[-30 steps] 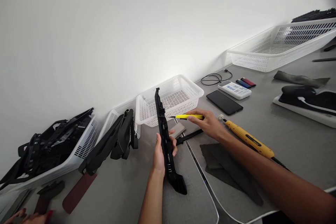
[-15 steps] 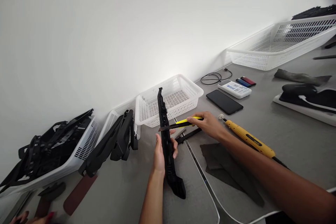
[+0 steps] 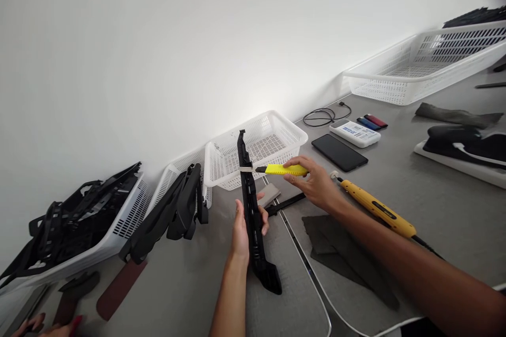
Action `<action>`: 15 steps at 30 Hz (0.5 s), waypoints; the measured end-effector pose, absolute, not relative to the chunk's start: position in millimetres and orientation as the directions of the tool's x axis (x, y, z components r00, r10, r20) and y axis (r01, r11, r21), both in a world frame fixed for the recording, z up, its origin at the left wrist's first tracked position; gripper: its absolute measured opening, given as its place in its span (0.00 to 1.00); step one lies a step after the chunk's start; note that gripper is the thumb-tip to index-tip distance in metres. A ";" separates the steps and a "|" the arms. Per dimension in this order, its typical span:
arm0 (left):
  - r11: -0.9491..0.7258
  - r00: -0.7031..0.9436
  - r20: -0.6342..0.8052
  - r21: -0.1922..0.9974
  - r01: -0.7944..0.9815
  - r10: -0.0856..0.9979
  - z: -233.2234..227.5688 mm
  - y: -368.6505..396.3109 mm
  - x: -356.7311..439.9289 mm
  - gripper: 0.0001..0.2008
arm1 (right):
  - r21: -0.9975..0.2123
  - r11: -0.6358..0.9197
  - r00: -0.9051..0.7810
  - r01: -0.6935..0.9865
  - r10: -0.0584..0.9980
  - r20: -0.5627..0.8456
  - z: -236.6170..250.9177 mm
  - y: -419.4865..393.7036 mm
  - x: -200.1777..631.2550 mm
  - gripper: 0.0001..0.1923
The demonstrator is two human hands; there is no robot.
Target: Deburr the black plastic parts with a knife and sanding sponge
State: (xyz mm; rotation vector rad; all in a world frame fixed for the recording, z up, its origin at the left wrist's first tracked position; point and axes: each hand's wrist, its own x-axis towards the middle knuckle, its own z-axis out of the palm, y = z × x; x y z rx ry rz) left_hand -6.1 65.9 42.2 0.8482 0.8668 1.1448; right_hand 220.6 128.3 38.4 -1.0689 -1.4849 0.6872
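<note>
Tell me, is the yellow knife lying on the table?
No, the right hand holds the yellow knife in the air, its blade against the black part gripped by the left hand.

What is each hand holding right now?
Left hand: closed on the long black plastic part, held upright.
Right hand: closed on the yellow utility knife, blade at the part.

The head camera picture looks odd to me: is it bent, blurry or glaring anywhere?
Head view: wide-angle bend tilts the grey table and curves the white baskets; a bright patch glows on the wall behind the small basket; the yellow knife in the right hand is slightly motion-blurred.
</note>
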 end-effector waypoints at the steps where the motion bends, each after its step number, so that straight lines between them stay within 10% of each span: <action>1: 0.192 0.174 -0.132 0.899 -0.393 0.976 43.0 65.4 -5.3 0.39 | -0.874 0.418 0.032 0.247 0.898 0.438 38.1 128.1 220.4 0.15; 15: 0.047 0.021 -0.042 0.908 -0.416 0.999 48.1 63.7 -4.9 0.26 | -0.967 0.250 -0.260 0.042 0.938 0.231 44.1 125.9 220.6 0.17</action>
